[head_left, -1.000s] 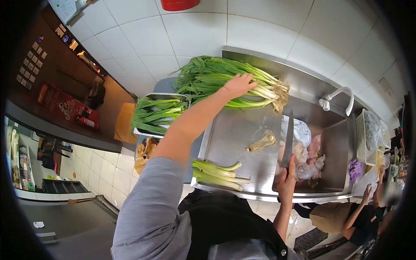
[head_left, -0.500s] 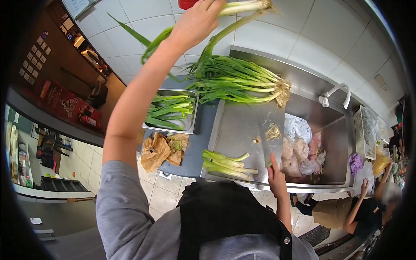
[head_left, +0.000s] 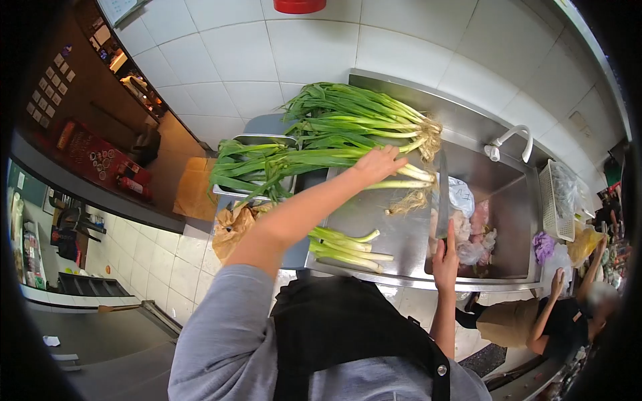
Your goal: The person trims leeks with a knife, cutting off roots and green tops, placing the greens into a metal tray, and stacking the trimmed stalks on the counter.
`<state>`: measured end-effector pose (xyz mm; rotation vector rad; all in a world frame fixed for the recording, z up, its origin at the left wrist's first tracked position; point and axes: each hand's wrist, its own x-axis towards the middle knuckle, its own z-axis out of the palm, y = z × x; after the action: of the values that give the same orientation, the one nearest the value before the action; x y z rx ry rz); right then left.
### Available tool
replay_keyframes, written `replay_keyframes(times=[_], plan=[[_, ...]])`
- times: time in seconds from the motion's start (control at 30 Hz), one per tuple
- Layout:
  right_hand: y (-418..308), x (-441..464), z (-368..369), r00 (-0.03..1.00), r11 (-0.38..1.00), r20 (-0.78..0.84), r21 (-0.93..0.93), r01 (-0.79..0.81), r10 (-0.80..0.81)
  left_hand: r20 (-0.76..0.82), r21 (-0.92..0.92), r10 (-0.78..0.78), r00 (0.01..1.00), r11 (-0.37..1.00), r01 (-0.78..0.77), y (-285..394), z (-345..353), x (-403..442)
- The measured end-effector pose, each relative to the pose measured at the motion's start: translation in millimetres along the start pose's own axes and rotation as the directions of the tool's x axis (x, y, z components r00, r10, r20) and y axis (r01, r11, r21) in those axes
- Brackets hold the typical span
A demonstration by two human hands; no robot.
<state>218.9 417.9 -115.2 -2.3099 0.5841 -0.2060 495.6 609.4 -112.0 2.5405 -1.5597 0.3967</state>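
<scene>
My left hand [head_left: 380, 166] is wrapped round a couple of leeks [head_left: 416, 175], laid across the steel board [head_left: 361, 210] with their root ends pointing right. Their long green leaves stretch left over the metal tray [head_left: 291, 182]. In my right hand [head_left: 445, 259] is a knife [head_left: 442, 200], blade pointing away from me, just right of those root ends. Behind my left hand lies a bunch of whole leeks [head_left: 361, 110] with hairy roots. Trimmed roots [head_left: 408, 202] rest on the board, and several cut leek stalks [head_left: 351, 250] lie near its front left.
The sink [head_left: 515, 200] on the right holds bagged pinkish food [head_left: 480, 220] under a white faucet [head_left: 511, 142]. A white basket [head_left: 558, 200] stands beyond it. Crumpled brown paper [head_left: 231, 230] is at the left. Another person [head_left: 535, 321] works at the far right.
My left hand has come down from near the wall, laying the leeks it holds on the board. My right hand has shifted the knife slightly right and away from me.
</scene>
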Motion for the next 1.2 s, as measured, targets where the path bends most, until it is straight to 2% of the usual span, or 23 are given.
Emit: replay_keyframes(times=[0.03,0.1,0.13,0.17,0.2,0.23,0.3,0.33,0.4,0.43,0.5,0.57,0.63,0.67,0.73,0.77,0.83,0.87,0.93,1.0,1.07,1.13,1.2], plan=[[9.1,2.5,7.8,0.991,0.993,-0.07,-0.017,0.116,-0.117,-0.002,-0.005,0.001,1.0,1.0,-0.001,2.5,27.4,5.5],[1.9,-3.6,8.5,0.962,0.973,-0.144,-0.003,0.232,-0.23,-0.35,0.293,0.009,0.937,0.951,0.101,10.7,54.6,16.0],[18.2,-4.7,10.8,0.959,0.965,-0.132,0.031,0.259,-0.253,-0.198,0.069,0.0,0.98,0.998,0.014,26.2,55.1,18.8],[15.7,-13.8,5.4,0.993,0.993,-0.07,0.069,0.097,-0.092,-0.04,-0.171,0.029,0.999,0.985,-0.035,50.4,42.3,15.0],[12.7,-23.3,1.7,0.998,0.993,0.002,0.097,-0.068,0.068,0.009,-0.139,0.097,0.995,0.986,-0.095,68.9,50.9,10.6],[23.4,-28.7,3.6,0.998,0.993,0.014,0.097,-0.064,0.063,0.064,-0.109,0.159,0.985,0.982,-0.151,85.9,59.7,4.6],[44.8,-38.8,7.4,0.993,0.996,-0.102,0.068,0.059,-0.051,0.322,-0.191,-0.07,0.944,0.972,0.137,111.7,69.0,-11.4],[51.8,-43.5,7.6,0.986,0.993,-0.137,0.055,0.101,-0.093,0.324,-0.189,-0.083,0.942,0.97,0.15,114.6,79.4,-15.0],[55.9,-50.6,-2.5,0.987,0.974,-0.024,0.168,-0.153,0.159,0.386,-0.345,-0.194,0.902,0.876,0.337,113.7,114.0,-17.7],[57.6,-51.3,-3.9,0.981,0.965,-0.027,0.186,-0.184,0.193,0.387,-0.344,-0.208,0.898,0.871,0.35,115.4,127.4,-11.9],[56.9,-48.8,-9.2,0.982,0.965,-0.03,0.19,-0.18,0.189,0.001,-0.455,-0.159,0.987,0.879,0.142,121.2,144.9,7.9],[61.6,-37.2,-8.1,0.992,0.979,-0.056,0.174,-0.102,0.114,0.156,-0.514,-0.215,0.964,0.816,0.265,125.3,121.5,34.4],[58.2,-24.8,-3.8,0.994,0.99,-0.089,0.132,-0.046,0.058,-0.221,-0.288,-0.135,0.966,0.955,0.067,126.0,147.5,39.8],[48.8,-20.6,-6.4,0.995,0.992,-0.076,0.112,-0.057,0.066,-0.22,-0.282,-0.17,0.961,0.954,0.105,126.5,154.2,39.5],[29.2,-13.6,-5.7,0.997,0.989,-0.064,0.142,-0.031,0.041,0.019,-0.298,-0.085,0.996,0.951,0.086,131.0,164.0,34.6],[23.2,-7.0,-3.6,0.999,0.987,-0.018,0.155,-0.033,0.036,0.025,-0.29,-0.128,0.992,0.948,0.129,134.9,164.8,19.2],[23.3,-1.2,3.5,0.999,0.984,0.019,0.173,-0.045,0.043,0.165,-0.444,-0.022,0.986,0.891,0.094,149.2,163.4,-13.9],[28.0,4.6,10.7,0.999,0.984,-0.006,0.173,0.047,-0.047,0.169,-0.44,-0.033,0.985,0.892,0.105,144.9,139.4,-28.7],[24.8,8.2,16.2,0.99,0.974,-0.024,0.174,0.143,-0.141,0.172,-0.709,-0.038,0.984,0.688,0.151,135.6,67.5,-61.4],[11.2,9.1,17.6,0.994,0.983,0.107,0.182,0.012,-0.032,0.023,-0.809,-0.226,0.974,0.568,0.151,118.9,34.1,-103.9],[-0.2,12.9,26.9,0.99,0.978,0.067,0.178,0.113,-0.126,-0.134,-0.679,-0.386,0.913,0.707,0.199,89.9,-24.8,-153.7],[-13.8,16.5,31.8,0.976,0.963,0.016,0.166,0.211,-0.217,-0.088,-0.627,-0.561,0.823,0.673,0.392,59.4,-50.4,-205.6],[-29.4,18.8,29.5,0.988,0.996,0.143,0.075,0.048,-0.059,0.043,-0.47,-0.671,0.74,0.64,0.608,29.0,-38.1,-262.3]])
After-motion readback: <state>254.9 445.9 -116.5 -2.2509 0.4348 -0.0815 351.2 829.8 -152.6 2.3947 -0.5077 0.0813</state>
